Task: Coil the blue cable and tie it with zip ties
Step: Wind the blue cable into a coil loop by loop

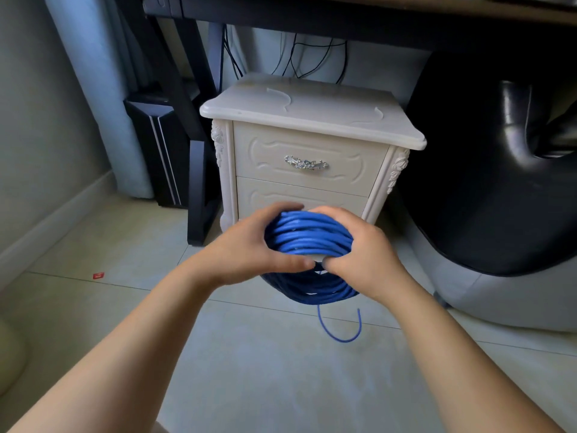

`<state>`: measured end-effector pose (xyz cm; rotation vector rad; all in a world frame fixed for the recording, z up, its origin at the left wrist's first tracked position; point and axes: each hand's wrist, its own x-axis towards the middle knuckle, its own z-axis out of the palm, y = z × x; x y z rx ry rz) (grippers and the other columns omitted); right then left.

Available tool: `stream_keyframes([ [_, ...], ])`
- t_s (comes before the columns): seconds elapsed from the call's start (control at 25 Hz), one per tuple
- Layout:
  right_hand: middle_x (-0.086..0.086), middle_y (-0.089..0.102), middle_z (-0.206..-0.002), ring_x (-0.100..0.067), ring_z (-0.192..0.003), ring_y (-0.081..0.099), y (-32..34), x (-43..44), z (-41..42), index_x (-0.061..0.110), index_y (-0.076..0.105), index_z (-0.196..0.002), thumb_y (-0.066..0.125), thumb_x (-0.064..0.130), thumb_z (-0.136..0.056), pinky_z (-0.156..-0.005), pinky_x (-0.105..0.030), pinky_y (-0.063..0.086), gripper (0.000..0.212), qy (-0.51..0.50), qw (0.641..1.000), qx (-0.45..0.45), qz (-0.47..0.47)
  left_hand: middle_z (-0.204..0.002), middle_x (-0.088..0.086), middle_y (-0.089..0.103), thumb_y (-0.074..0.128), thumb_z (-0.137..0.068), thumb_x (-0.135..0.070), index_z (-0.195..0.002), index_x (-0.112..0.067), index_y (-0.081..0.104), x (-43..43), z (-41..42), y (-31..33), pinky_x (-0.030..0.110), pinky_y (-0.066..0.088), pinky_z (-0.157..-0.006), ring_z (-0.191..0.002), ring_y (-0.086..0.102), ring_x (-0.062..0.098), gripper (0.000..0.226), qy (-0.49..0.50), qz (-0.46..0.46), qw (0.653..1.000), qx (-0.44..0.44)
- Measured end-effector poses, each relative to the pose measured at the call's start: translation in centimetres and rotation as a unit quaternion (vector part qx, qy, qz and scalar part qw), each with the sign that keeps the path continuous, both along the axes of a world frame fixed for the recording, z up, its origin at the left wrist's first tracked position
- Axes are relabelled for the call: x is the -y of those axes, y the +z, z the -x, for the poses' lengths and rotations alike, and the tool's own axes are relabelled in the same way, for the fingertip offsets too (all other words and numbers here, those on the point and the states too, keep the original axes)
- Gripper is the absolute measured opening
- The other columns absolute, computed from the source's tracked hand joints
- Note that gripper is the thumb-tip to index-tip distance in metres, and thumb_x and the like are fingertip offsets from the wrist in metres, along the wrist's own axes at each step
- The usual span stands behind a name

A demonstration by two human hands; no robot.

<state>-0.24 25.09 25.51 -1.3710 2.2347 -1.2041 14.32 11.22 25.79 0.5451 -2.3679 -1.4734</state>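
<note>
Gripping the coil (pixel 309 235) from both sides right now, left hand (pixel 249 248) curled round one flank, right hand (pixel 365 251) round the other, thumbs nearly meeting on the near face. Holding it up in the air, just in front of the nightstand (pixel 312 120), not resting on anything. Pinching what looks like a white tie (pixel 319 257) between the thumbs, though hard to be sure with most of it hidden.

Guessing at handling: probably feeling fairly light for its bulk, springy rather than floppy, wanting to fan out wherever nothing is squeezing it. Seeing that below the grip, with loops sagging looser and a tail (pixel 340 334) dangling free under them. Smooth jacket, so likely sliding strand over strand. Best squeezing the whole bundle right beside the tie spot, never grabbing single loops.

Spotting what look like more ties (pixel 288 100) lying on the nightstand top, beyond the hands. Looking for brands or print: finding nothing readable, jacket included.
</note>
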Motion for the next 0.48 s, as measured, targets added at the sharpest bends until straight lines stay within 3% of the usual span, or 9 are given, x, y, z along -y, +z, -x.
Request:
stream_keyframes([
  [0.16,0.023,0.06,-0.115,-0.003,-0.101,0.055,0.5,0.2,-1.7,0.049,0.052,-0.122,0.068,0.015,-0.067,-0.088,-0.026,0.046,0.066,0.015,0.991,-0.122,-0.057,-0.099,-0.012,0.064,0.083,-0.063,-0.03,-0.11,-0.04,0.054,-0.4,0.2,-0.8,0.026,0.055,-0.074,-0.086,0.064,0.003,0.056,0.02,0.149,0.988,0.029],
  [0.28,0.021,0.06,-0.114,-0.007,-0.099,0.056,1.0,0.0,-1.8,0.045,0.05,-0.124,0.067,0.018,-0.068,-0.087,-0.028,0.046,0.065,0.028,0.984,-0.162,-0.066,-0.083,-0.011,0.064,0.079,-0.062,-0.024,-0.098,-0.032,0.056,-0.8,0.3,-0.8,0.025,0.051,-0.065,-0.075,0.06,0.005,0.043,0.051,0.182,0.982,0.014],
  [0.36,0.022,0.06,-0.115,-0.008,-0.1,0.058,1.3,-0.1,-1.7,0.047,0.047,-0.126,0.068,0.02,-0.067,-0.087,-0.03,0.048,0.068,0.039,0.989,-0.126,-0.06,-0.074,-0.01,0.064,0.076,-0.059,-0.021,-0.09,-0.028,0.059,-1.2,0.3,-0.6,0.021,0.047,-0.058,-0.067,0.059,0.006,0.036,0.07,0.16,0.985,-0.019],
  [0.48,0.022,0.063,-0.113,-0.003,-0.099,0.063,1.8,-0.5,-1.0,0.048,0.049,-0.127,0.079,0.021,-0.07,-0.088,-0.027,0.052,0.069,0.064,0.998,0.012,-0.023,-0.064,-0.012,0.061,0.069,-0.052,-0.021,-0.081,-0.024,0.061,-1.3,0.4,0.0,0.016,0.043,-0.052,-0.056,0.055,0.005,0.031,0.094,0.071,0.991,-0.063],
])
